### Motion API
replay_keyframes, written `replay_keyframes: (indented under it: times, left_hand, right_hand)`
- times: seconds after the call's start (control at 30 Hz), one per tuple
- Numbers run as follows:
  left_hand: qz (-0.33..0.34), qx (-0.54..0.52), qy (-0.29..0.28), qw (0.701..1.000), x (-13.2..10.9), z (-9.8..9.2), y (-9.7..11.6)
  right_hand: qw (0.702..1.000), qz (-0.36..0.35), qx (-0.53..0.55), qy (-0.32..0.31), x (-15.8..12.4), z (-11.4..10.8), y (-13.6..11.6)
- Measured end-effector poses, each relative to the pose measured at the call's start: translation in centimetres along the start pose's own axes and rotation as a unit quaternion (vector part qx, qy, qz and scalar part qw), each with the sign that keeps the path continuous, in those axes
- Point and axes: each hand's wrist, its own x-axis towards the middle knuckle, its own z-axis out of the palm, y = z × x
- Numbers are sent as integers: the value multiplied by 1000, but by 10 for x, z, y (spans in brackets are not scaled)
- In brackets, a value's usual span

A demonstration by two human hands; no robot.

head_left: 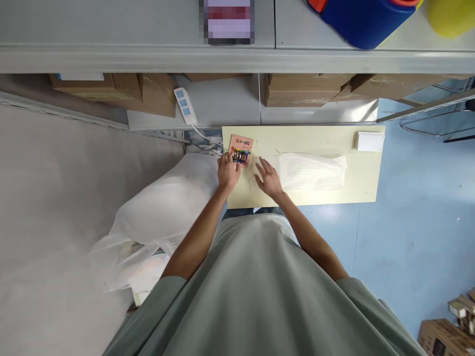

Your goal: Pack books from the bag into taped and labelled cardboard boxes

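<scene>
2 hands (228, 173) over cream tbl (319, 141); ctns (306, 91) on shelf (226, 106); blue flr (415, 207).

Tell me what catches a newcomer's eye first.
Probably the pink printed item at the left end of the pale table, the left hand at its lower corner. The vivid blue container at the top right and the bulky translucent bag left of the table would likely follow.

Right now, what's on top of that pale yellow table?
The table holds a pink booklet, with the left hand touching it, white sheeting and a small white box. The right hand is beside the booklet. The tabletop under these is covered, so I can't see it.
</scene>
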Motion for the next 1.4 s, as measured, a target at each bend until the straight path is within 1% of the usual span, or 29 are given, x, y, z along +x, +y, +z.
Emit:
replay_keyframes:
  times: [0.07,0.13,0.23,0.3,0.37,0.47,0.57,0.67,0.73,0.8,0.9,0.97,1.07,1.17,1.23,1.3,1.33,1.4]
  left_hand:
    - [-42,-1,5,999,15,-5,-12]
    - [-75,-20,-4,997,24,-6,-18]
    - [-136,-62,-23,989,29,-7,-16]
    - [-179,-81,-28,980,30,-10,-12]
    - [-199,-96,-21,975,30,-16,-7]
    - [-179,-118,9,977,28,-29,3]
    - [-154,-144,34,977,20,-41,17]
    - [-134,-205,38,969,7,-44,39]
    - [-120,-244,27,962,-3,-39,57]
    - [-98,-268,3,958,-12,-26,78]
    - [-65,-276,-57,957,-24,5,113]
    - [-48,-260,-107,958,-31,31,138]
    - [-21,-222,-172,960,-41,70,175]
    - [14,-178,-205,962,-49,105,209]
    - [31,-152,-214,964,-53,126,229]
    - [34,-130,-221,966,-55,145,246]
    - [26,-121,-225,966,-55,154,253]
    - [-15,-109,-231,967,-53,168,265]
  right_hand:
    - [999,-17,3,-40,19,13,-23]
    - [998,-4,4,-69,31,24,-35]
    - [996,20,15,-85,36,33,-40]
    - [996,25,28,-82,36,34,-39]
    - [995,24,44,-83,37,32,-37]
    - [992,34,91,-86,43,24,-35]
    - [980,64,180,-52,49,13,-27]
    - [945,73,317,-8,45,0,-5]
    - [918,81,388,19,34,-12,17]
    - [902,98,419,42,15,-26,46]
    - [896,123,420,77,-23,-50,93]
    - [898,143,404,99,-52,-65,124]
    - [909,174,360,115,-94,-84,169]
    - [923,198,306,122,-129,-99,209]
    - [929,207,278,132,-145,-106,231]
    - [930,212,262,148,-154,-111,250]
    - [929,215,259,155,-156,-113,257]
    - [927,224,256,161,-157,-114,270]
